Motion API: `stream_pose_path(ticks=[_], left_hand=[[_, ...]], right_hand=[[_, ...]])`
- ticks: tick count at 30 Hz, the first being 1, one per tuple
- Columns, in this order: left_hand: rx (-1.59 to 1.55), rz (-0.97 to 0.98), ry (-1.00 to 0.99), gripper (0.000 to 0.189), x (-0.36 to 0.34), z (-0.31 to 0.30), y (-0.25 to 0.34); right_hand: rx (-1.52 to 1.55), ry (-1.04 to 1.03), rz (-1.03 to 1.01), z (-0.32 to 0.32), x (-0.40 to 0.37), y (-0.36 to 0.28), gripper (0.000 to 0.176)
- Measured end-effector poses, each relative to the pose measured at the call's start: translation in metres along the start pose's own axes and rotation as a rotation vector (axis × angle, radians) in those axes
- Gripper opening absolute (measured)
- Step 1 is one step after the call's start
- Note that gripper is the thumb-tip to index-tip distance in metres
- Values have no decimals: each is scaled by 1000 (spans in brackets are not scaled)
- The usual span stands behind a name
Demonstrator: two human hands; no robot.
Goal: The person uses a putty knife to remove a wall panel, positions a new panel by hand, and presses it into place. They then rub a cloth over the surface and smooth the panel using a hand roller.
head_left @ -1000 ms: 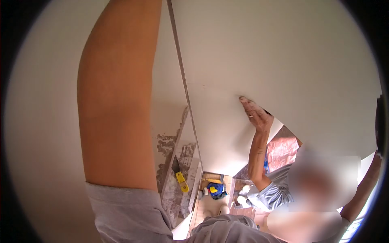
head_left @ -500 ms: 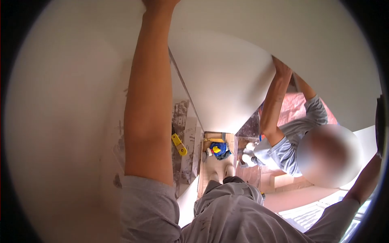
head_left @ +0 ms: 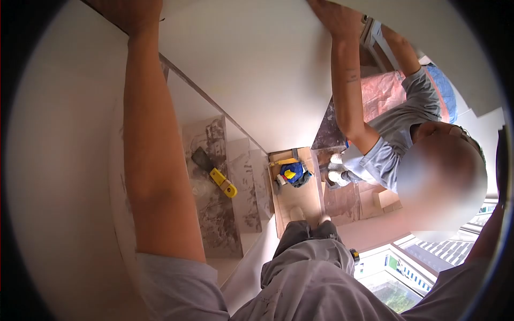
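My left arm reaches straight up at the left. My left hand presses against the underside of a large white board overhead, and its fingers are cut off by the top of the view. Only my right forearm shows, along the right edge, and the hand itself is out of sight. A co-worker in a grey shirt stands below at the right with both arms raised. One of that person's hands is flat on the same board.
A scraper with a yellow handle lies on a plaster-stained platform below me. A blue and yellow bag sits on the floor near my feet. A pink sheet hangs behind the co-worker, and a window is at lower right.
My left arm has shifted left, its hand now at the top left. The co-worker's hands have risen to the top of the view, and more of the floor and window shows.
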State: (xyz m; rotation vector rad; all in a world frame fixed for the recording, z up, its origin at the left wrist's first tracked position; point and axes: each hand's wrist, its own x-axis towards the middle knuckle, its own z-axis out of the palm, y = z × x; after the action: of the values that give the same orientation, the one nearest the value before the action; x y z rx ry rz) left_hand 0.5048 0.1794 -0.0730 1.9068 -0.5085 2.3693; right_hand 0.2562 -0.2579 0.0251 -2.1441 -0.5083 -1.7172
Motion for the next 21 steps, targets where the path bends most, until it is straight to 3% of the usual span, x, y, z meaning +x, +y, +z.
stream_pose_path(ticks=[11, 17, 21], left_hand=[[-8, -28, -46, 56, 12, -1, 7], [-24, -18, -25, 55, 6, 4, 5], [8, 5, 9, 54, 2, 7, -2]], right_hand=[[-458, 232, -613, 206, -124, 19, 56], [-615, 345, -761, 282, -173, 7, 55], [-635, 426, -783, 299, -179, 4, 51]])
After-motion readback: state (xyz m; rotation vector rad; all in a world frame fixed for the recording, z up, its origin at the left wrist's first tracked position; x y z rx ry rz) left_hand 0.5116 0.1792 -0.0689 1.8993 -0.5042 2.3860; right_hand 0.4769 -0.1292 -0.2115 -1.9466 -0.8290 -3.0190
